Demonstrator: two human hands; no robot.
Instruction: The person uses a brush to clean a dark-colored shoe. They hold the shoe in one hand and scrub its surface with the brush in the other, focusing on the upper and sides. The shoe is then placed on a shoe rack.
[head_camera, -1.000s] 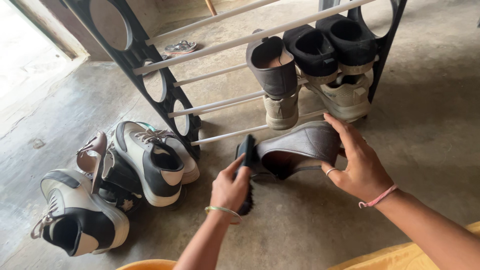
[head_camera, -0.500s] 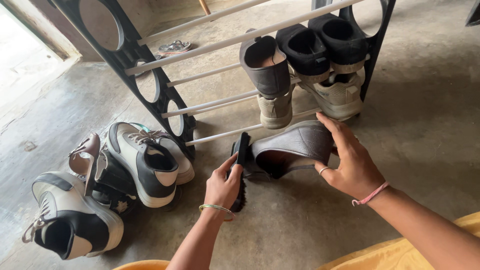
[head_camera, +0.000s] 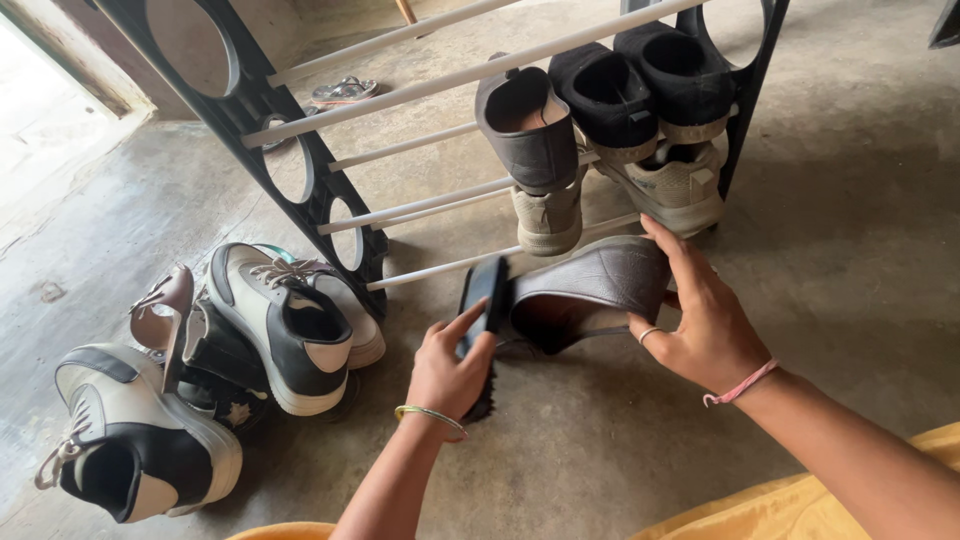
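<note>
While your right hand (head_camera: 700, 325) is gripping the heel end of the grey slip-on shoe (head_camera: 590, 290), fingers curled over its upper and thumb beneath, you are holding that shoe on its side just in front of the shoe rack (head_camera: 300, 150) — its opening is facing you and its toe is pointing away from the hand, so that end is lying free for the brush. Your left hand (head_camera: 452, 372) is closing around the black shoe brush (head_camera: 485, 305), forefinger lying along its back to steady it, and the brush is standing on edge with its upper end touching the shoe's toe. Its bristles are hard to make out from here, so which face is meeting the leather cannot be told.

On the rack, a matching grey shoe (head_camera: 528, 125) is hanging heel-up over the white rails, with a pair of black shoes (head_camera: 650, 80) beside it toward the rack's far side panel and two beige sneakers (head_camera: 620, 195) tucked on the rail below. To the outside of the rack's near side panel, a heap of black-and-white sneakers (head_camera: 210, 370) is lying on the concrete floor (head_camera: 600, 460), with a tan sandal (head_camera: 165, 305) wedged among them — well apart from both hands. Behind the rack, a small sandal (head_camera: 345, 92) is lying alone on the floor. At the bottom edge, yellow fabric (head_camera: 800, 510) is showing under your right forearm.
</note>
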